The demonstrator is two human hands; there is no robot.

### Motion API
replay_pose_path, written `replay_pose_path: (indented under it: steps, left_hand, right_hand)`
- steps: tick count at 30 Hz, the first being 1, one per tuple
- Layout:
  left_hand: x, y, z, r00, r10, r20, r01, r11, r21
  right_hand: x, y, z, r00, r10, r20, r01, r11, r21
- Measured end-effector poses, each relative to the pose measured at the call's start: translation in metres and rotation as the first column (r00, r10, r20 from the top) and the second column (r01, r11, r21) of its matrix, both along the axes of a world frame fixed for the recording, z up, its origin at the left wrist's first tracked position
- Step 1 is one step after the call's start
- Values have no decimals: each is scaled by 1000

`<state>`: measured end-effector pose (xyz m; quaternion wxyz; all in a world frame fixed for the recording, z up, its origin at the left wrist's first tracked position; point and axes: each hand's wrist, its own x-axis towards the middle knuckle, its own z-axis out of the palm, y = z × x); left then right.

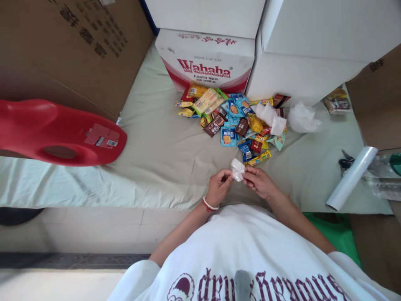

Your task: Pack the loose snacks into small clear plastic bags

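Between my two hands is a small white, translucent plastic packet [237,169], crumpled, its kind not clear. My left hand [219,185] pinches its left side, with a beaded bracelet at the wrist. Thumb and fingers of my right hand [259,181] grip the packet's right edge. Just beyond the hands lies a loose pile of wrapped snacks, among them a blue snack pouch [229,134], a brown snack packet [214,125] and a yellow stick wrapper [258,159]. Similar white packets [277,125] rest on the pile's right side.
A Wahaha carton [206,62] and white boxes [313,62] stand behind the pile. Right of it are a crumpled clear bag [303,118], a plastic film roll [352,179], black scissors [346,161] and clear bottles [384,167]. A red plastic object [62,129] stands at left.
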<state>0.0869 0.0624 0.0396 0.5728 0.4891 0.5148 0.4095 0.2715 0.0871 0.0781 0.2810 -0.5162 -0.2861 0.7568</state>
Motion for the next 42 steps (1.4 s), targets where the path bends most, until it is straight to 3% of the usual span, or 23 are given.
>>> replay_pose_path:
  steps: [5,8,11,14,17,21,24,26,28,30,32,33,35,36,39,40,42]
  left_hand:
    - [-12,1,-5,999,52,-2,-52,998,-39]
    - [-16,0,1,997,75,-22,-73,996,58]
    - [-11,0,7,999,-3,-46,9,991,135]
    - [-5,2,6,1000,-5,25,4,1000,30]
    - [-9,4,-1,987,83,140,-66,990,-122]
    - [-22,6,-7,942,225,248,-170,959,-226]
    - [-24,5,-3,941,239,238,-186,956,-225]
    - [-20,2,1,961,181,210,-139,969,-202]
    - [-16,-1,5,968,133,211,-90,975,-203]
    - [-15,-2,8,962,147,232,-97,972,-212]
    - [-17,-3,10,956,197,218,-154,967,-201]
    - [-19,-3,11,957,218,193,-182,965,-187]
    - [-22,-5,14,967,227,114,-211,967,-140]
    - [-22,-6,16,974,214,76,-205,972,-112]
    - [-20,-9,19,985,172,7,-172,985,-21]
    - [-20,-9,18,983,185,-1,-185,983,4]
    - [-21,-8,13,969,244,-18,-244,970,11]
  right_hand:
    - [7,3,0,998,-54,12,54,998,18]
    - [7,2,1,999,-14,44,12,999,32]
    - [-2,-1,2,998,46,48,-49,997,60]
    - [-8,-2,5,999,47,26,-49,996,78]
    - [1,2,6,1000,14,-10,-14,998,57]
    - [24,4,4,997,-73,36,70,994,78]
    - [20,-1,-1,967,-197,159,135,934,331]
    - [8,-4,-7,958,-180,221,57,880,471]
    - [-2,-1,-14,960,-101,261,-39,876,481]
    - [-3,10,-18,952,-117,283,-24,892,452]
    - [6,23,-17,906,-281,315,102,870,482]
    - [11,28,-14,858,-386,338,166,832,529]
    - [15,30,-4,810,-457,367,160,774,612]
    - [13,28,1,841,-389,376,82,778,622]
    - [-10,14,9,928,11,373,-222,818,530]
    - [-17,10,8,932,70,357,-252,831,496]
    - [-25,7,1,945,-25,326,-139,872,469]
